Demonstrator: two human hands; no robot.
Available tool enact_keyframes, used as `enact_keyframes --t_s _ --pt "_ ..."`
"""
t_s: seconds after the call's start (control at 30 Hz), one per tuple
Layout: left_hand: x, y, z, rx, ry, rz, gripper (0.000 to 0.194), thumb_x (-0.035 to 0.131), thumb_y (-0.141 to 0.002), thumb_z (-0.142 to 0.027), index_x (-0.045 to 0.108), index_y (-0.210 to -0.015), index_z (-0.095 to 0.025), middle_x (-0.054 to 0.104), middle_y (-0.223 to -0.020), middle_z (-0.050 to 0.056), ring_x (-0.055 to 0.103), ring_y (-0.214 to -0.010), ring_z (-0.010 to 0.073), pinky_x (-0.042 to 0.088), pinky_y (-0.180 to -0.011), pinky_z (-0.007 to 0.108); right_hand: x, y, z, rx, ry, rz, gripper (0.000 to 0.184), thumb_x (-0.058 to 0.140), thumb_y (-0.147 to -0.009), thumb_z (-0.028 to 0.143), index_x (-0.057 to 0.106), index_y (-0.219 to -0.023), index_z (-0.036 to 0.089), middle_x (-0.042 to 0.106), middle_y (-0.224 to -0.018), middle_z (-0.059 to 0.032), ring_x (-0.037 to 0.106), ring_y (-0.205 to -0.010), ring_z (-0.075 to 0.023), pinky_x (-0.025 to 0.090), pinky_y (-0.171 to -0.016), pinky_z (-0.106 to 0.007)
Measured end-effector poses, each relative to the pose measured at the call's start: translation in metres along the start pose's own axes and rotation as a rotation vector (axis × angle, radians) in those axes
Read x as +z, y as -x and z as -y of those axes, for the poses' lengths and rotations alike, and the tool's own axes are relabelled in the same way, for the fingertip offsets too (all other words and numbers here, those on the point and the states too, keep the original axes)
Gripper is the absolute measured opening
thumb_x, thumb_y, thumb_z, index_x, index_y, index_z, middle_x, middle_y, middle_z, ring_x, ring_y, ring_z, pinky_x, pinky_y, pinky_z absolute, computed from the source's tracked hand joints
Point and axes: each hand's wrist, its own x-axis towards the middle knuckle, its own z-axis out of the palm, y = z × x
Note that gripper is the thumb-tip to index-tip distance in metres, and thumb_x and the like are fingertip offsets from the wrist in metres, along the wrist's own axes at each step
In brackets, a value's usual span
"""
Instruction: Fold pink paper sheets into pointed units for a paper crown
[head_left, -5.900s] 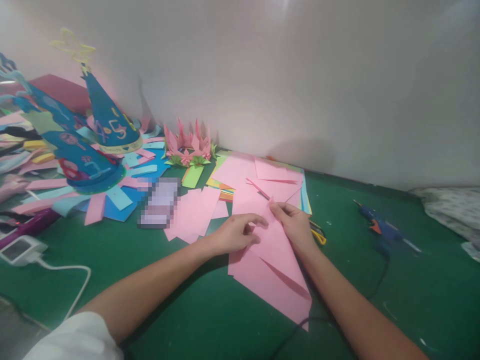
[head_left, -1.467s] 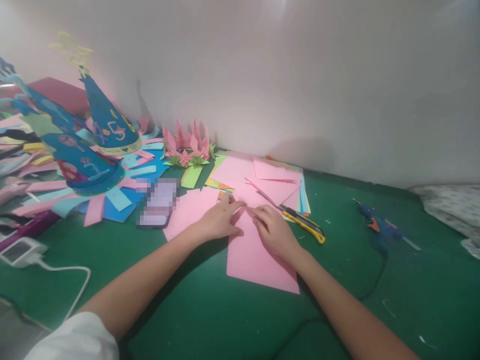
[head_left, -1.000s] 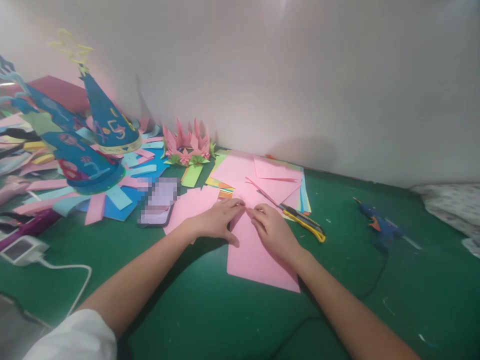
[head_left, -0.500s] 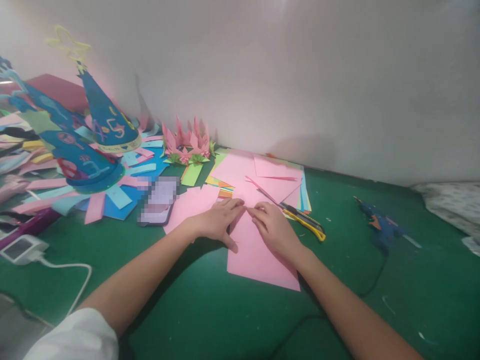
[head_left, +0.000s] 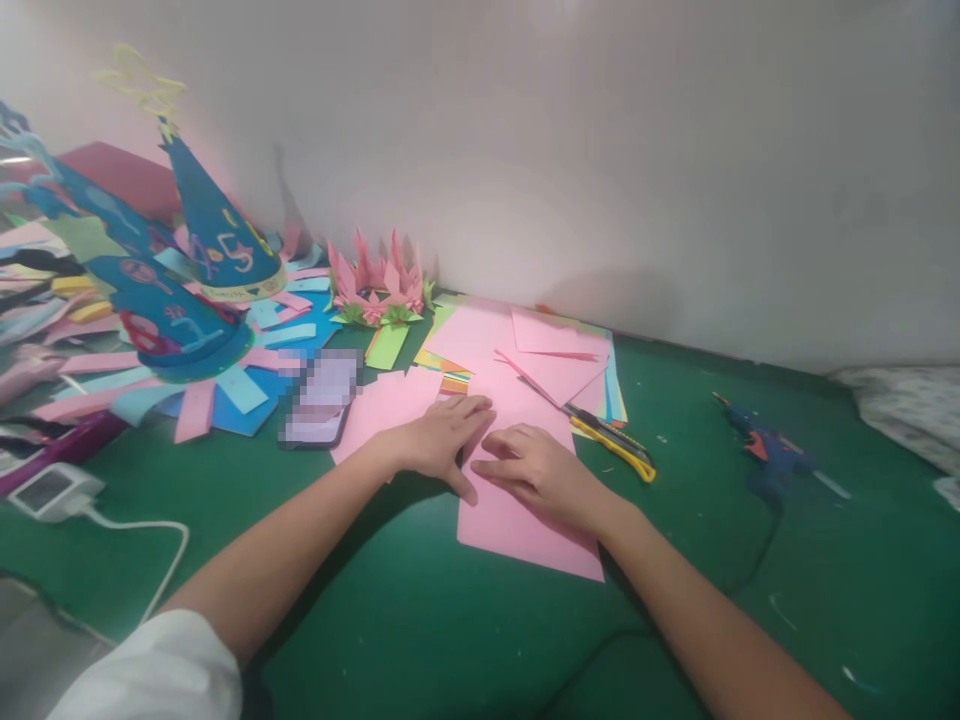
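A pink sheet of paper (head_left: 529, 545) lies on the green table under both my hands. My left hand (head_left: 442, 443) rests on its left edge, palm down, fingers stretched out and thumb spread away. My right hand (head_left: 540, 475) lies across the sheet just beside it, its fingers loosely bent and apart, their tips close to my left thumb. Neither hand grips anything that I can see. The paper right beneath the fingers is hidden. Touching the sheet's upper right side is a yellow and black box cutter (head_left: 613, 446).
Coloured paper sheets (head_left: 472, 335) are stacked against the wall. A phone (head_left: 319, 400), a pink paper crown (head_left: 379, 285) and blue cone hats (head_left: 217, 225) stand or lie left. A blue glue gun (head_left: 772, 455) with a cord lies right. A white charger (head_left: 56, 492) trails its cable.
My right hand has slid down and left along the pink sheet, and its fingers have gone from pinched together to loosely apart. My left hand has stayed in place.
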Motion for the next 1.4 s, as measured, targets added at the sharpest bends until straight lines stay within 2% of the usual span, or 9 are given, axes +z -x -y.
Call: enact_keyframes --t_s 0.33,1.4 --pt "-0.0044 0.0009 -0.0025 -0.003 -0.014 0.052 0.11 0.067 -0.06 -0.066 0.021 -0.143 -0.012 0.014 -0.15 0.02 0.011 -0.139 0.036 0.016 -0.11 0.047 0.0038 0.0009 -0.0016 -0.01 0.004 -0.028 0.025 0.044 -0.094 0.028 0.069 -0.101 0.025 0.061 -0.086 -0.0072 0.051 -0.079 -0.017 0.039 -0.07 -0.031" --pt "-0.0052 0.0008 -0.0035 0.004 0.019 0.044 0.109 0.068 -0.06 -0.065 0.022 -0.143 -0.012 0.014 -0.15 0.021 0.01 -0.139 0.0369 0.015 -0.11 0.048 0.0048 -0.0005 -0.0003 -0.009 0.021 -0.024 0.026 0.043 -0.095 0.029 0.067 -0.1 0.024 0.062 -0.088 -0.007 0.051 -0.08 -0.017 0.038 -0.07 -0.032"
